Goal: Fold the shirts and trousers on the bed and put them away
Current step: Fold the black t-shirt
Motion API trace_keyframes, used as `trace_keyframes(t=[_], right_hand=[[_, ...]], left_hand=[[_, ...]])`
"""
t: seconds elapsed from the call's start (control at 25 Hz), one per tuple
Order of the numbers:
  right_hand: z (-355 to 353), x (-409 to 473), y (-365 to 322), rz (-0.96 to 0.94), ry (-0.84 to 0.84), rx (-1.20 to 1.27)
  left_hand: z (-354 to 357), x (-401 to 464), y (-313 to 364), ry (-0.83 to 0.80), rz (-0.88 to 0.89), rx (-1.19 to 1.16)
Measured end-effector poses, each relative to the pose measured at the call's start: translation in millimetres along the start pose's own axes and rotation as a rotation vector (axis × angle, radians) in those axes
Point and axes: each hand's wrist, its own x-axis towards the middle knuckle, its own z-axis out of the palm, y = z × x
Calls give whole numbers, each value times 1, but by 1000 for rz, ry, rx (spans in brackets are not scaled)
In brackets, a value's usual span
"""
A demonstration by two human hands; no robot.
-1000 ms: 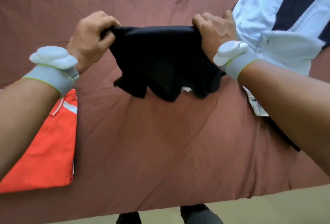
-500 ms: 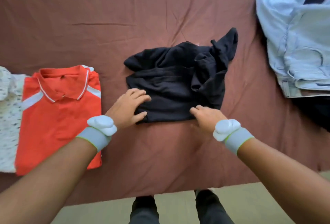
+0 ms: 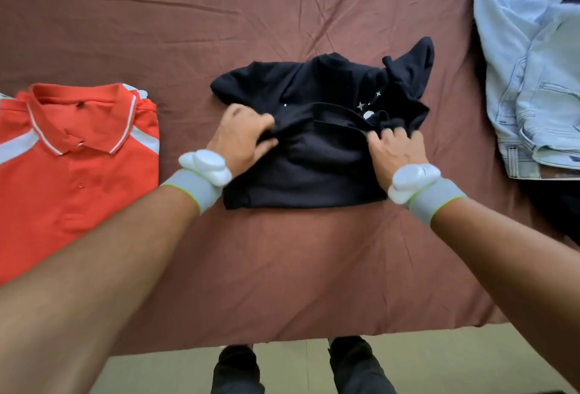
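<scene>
**Head view: both hands on black shirt, mid-bed**

Head camera, looking down on a reddish-brown bed, sheet creased. Black shirt at centre, partly folded: near part flat and squared off, far part bunched, one loose end sticking up toward far right. Small white star marks and a white patch visible in the rumpled part.

Left hand on shirt's left edge, fingers curled into a fold of black cloth, thumb beneath, gripping it. Right hand on shirt's right side, fingertips bent and pinching the upper layer near the white patch. Both wrists banded in grey, each with a white device on top: left band, right band.

Orange shirt to the left, folded neatly, collar up, white trim and white shoulder stripes; lying apart from black shirt, bare sheet between. A sliver of pale fabric at far left edge beyond it, too little to identify.

Jeans at right, light blue denim, heaped rather than folded, waistband toward near side, well apart from black shirt. Dark cloth under and below the denim at right edge; cannot tell what garment.

Near bed edge across the bottom, pale floor beyond, dark trouser legs and shoes of the person below centre.
</scene>
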Motion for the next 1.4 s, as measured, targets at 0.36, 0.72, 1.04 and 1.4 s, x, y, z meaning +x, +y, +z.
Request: trace_keyframes(t=[0.36,0.72,1.04,1.4], right_hand=[[-22,-51,5,-118,-402,105],[-31,-22,-122,-280,-258,723],[-31,-18,-182,-456,-317,492],[-36,-41,-105,-579,-750,224]], left_hand=[[-8,-106,92,-916,525,-356],[-10,30,-16,-92,-766,-295],[-21,32,-50,-206,-417,-244],[-84,-37,-12,-1191,-242,291]])
